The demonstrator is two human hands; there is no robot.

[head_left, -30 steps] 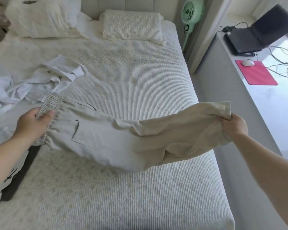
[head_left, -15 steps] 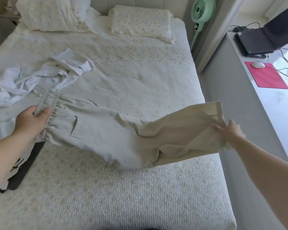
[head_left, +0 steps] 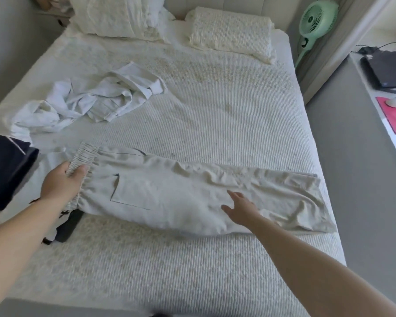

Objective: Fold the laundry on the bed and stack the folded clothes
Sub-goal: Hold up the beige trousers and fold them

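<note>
The trousers (head_left: 192, 193) are laid flat across the near half of the bed (head_left: 226, 115), waistband to the left, leg ends out at the right edge of the mattress. The elastic waistband (head_left: 85, 156) is gripped by the left hand (head_left: 62, 184), thumb on top and fingers tucked under the gathered cloth. The right hand (head_left: 240, 209) is held flat and released, fingers spread and straight, laid on or just over the middle of the trouser legs; contact cannot be told for sure. A patch pocket (head_left: 133, 193) is seen face up between the two hands. A dark garment (head_left: 64, 227) is partly covered by the waistband end, beside the left wrist. Farther up the bed on the left, a heap of pale clothes (head_left: 96, 99) is left crumpled, well apart from the trousers. A dark folded piece (head_left: 7, 170) is seen at the far left edge. Two pillows (head_left: 229, 33) are set against the headboard, and a green fan (head_left: 316, 21) is stood beside the bed on the right.
</note>
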